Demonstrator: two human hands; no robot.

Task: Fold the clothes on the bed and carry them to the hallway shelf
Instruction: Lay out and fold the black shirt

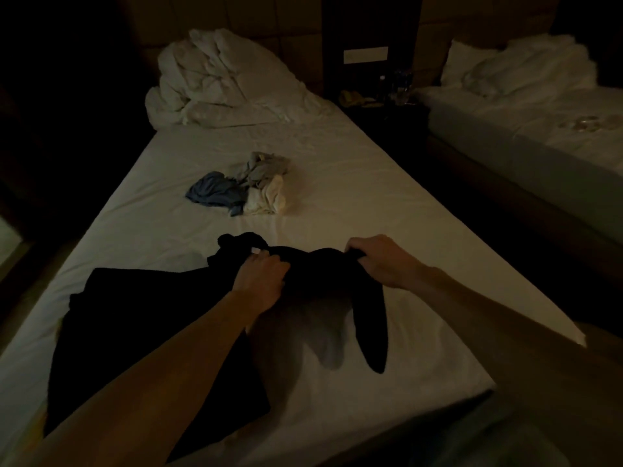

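Note:
A black garment (141, 318) lies across the near left part of the white bed (354, 183). Its top edge is lifted off the sheet, and one black sleeve hangs down on the right. My left hand (261, 281) grips that raised edge near a small white label. My right hand (381, 261) pinches the same edge further right. Beyond them, mid-bed, sits a small heap of unfolded clothes: a blue piece (215, 193), a grey piece (263, 168) and a cream piece (266, 197).
A crumpled white duvet (215, 79) is piled at the head of the bed. A dark nightstand (381, 99) with glasses and small items stands between this bed and a second bed (539, 106) on the right. The room is dim.

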